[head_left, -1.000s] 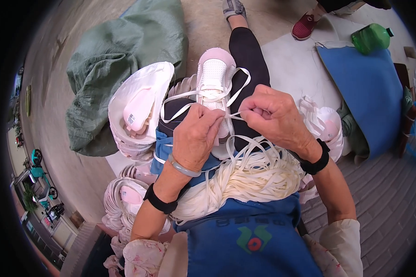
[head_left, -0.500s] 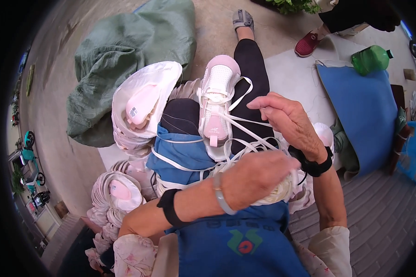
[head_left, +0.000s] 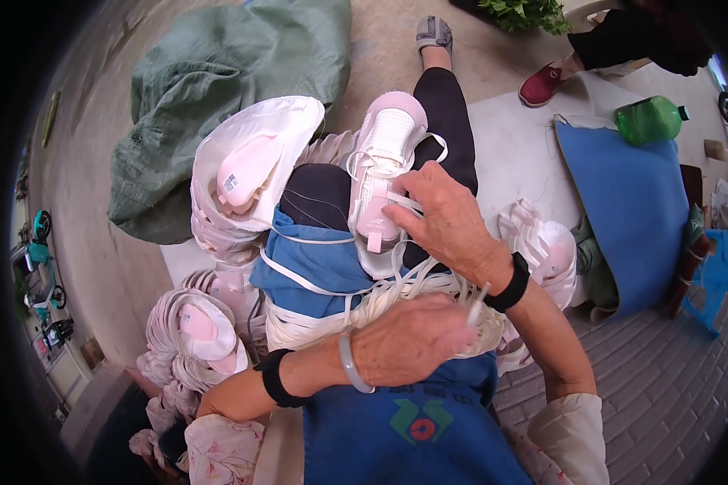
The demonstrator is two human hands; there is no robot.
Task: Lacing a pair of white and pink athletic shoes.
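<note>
A pink and white shoe upper (head_left: 390,133) lies lengthwise over my lap, toe pointing away, with a white shoelace (head_left: 438,144) looped through part of it. My right hand (head_left: 443,217) is at the upper's tongue (head_left: 374,218), thumb and fingertips pinching a stretch of the lace. Nearer my body, my left hand (head_left: 416,338) is closed, and a blurred white lace end sticks out by its fingertips. The fingertips themselves are smeared by motion. Below the upper, a thick bundle of white laces (head_left: 299,314) rests across the blue cloth (head_left: 319,263) on my lap.
Nested stacks of pink and white uppers (head_left: 251,174) stand to the left, with more uppers (head_left: 554,250) at the right. Farther out are a green sack (head_left: 234,97), a blue mat (head_left: 631,194), a green bottle (head_left: 649,120) and a blue stool (head_left: 716,271). Another person's red shoe (head_left: 539,85) shows far right.
My right hand has come down and left onto the upper's tongue, drawing in the lace that was stretched out. My left hand has moved slightly left and nearer my body.
</note>
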